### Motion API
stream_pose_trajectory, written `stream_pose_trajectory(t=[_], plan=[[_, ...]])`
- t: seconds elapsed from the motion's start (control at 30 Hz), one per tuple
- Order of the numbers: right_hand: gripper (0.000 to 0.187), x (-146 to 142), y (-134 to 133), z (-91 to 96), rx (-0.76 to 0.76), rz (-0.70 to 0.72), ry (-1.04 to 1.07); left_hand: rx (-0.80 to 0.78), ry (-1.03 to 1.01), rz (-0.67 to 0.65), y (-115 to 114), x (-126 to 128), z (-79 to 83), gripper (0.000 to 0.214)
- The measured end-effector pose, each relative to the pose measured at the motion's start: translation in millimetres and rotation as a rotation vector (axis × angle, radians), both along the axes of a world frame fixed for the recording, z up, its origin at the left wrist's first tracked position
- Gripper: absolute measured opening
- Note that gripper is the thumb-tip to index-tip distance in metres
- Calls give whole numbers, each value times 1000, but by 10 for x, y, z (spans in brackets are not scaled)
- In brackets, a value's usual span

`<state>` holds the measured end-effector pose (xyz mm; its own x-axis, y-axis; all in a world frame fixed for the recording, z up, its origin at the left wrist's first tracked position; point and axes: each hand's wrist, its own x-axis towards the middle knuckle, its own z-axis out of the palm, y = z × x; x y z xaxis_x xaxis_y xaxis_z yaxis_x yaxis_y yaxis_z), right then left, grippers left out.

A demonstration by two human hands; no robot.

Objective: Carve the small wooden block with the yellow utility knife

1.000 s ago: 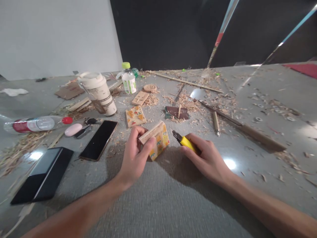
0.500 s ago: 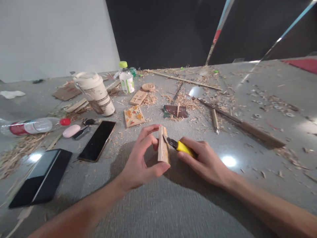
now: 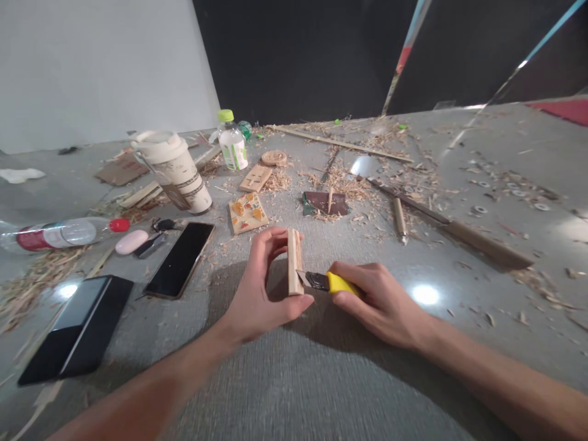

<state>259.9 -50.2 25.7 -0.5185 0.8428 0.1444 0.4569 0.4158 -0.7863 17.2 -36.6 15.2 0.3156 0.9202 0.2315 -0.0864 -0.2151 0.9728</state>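
Note:
Between the thumb and fingers of my left hand [image 3: 261,285] is a small pale block of wood [image 3: 294,260], gripped by its two ends and held above the grey table. My right hand [image 3: 379,300] is closed around a yellow utility knife [image 3: 342,285]. Its blade points left and touches the block's right-hand edge near the lower end. Beyond the left hand lies a wooden square painted with orange shapes [image 3: 248,213]. A piece of dark sandpaper [image 3: 316,202] with a thin wooden sliver on it rests past the block.
At left are a phone [image 3: 181,260], a black folded device [image 3: 76,331], a lying bottle [image 3: 68,234] and a lidded cup [image 3: 177,171]. A small bottle [image 3: 233,144] stands farther back. At right lie a wooden-handled tool [image 3: 399,220], a long saw-like tool [image 3: 487,245] and scattered shavings.
The knife blade has moved down along the block, from its upper part to near its lower end. My left hand has turned the block and shifted it slightly left.

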Motion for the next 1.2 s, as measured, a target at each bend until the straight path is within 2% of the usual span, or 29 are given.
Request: stream_pose_trajectory(t=[0.17,0.3,0.43,0.6,0.7,0.83,0.97,1.2], plan=[[44,5,-19,30,36,36,-16,-30,114,-53,-7,-35,38,106],[42,-19,-36,79,80,63,-69,-110,155,-97,-64,-2,98,113],[39,-76,-85,120,117,87,-153,-180,114,-66,-154,111,147,113],[27,-133,-167,137,149,80,-150,-106,187,54,-160,130,136,109],[18,-127,-186,151,167,116,-128,-19,212,65,-129,77,130,104],[13,-98,-182,160,171,167,-114,50,253,58,-122,26,115,113],[19,-81,-178,167,192,169,-96,68,286,63,-133,7,83,120],[39,-42,-186,166,210,97,-108,97,303,43,-129,-8,77,121]])
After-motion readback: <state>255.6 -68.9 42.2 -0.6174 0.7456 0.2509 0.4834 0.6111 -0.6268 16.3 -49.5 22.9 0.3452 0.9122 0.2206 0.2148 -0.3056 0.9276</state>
